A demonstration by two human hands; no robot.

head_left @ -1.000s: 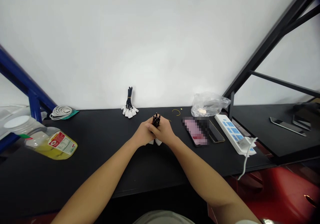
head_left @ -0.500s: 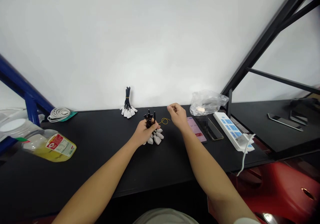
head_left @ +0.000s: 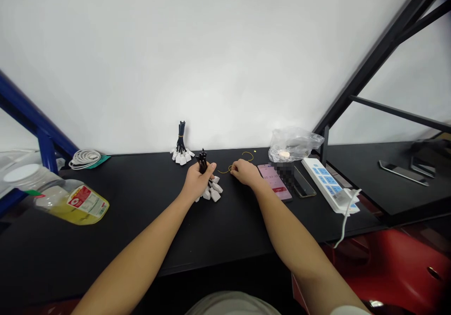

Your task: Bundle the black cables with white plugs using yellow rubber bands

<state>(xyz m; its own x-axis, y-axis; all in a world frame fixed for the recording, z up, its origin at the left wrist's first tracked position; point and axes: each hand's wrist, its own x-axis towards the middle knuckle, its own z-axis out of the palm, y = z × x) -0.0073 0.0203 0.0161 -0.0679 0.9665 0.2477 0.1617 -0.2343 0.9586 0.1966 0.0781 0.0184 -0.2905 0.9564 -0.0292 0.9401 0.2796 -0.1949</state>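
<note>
Hands above bench (head_left: 218,240): left (head_left: 199,178), thumb uppermost, closed around black-and-white bundle (head_left: 210,189); right (head_left: 243,170), palm down, fingers curled, fingertips meeting yellow band (head_left: 229,168) beside it.

Workstation, probably a small workshop or assembly bench; the exact type cannot be determined. Indicative features: black tabletop (head_left: 141,230) beneath both hands; blue metal frame (head_left: 45,139) left of the left hand (head_left: 199,181); black metal frame (head_left: 373,66) and power strip (head_left: 329,186) right of the right hand (head_left: 244,172); plain white wall (head_left: 225,61) beyond both.
</note>
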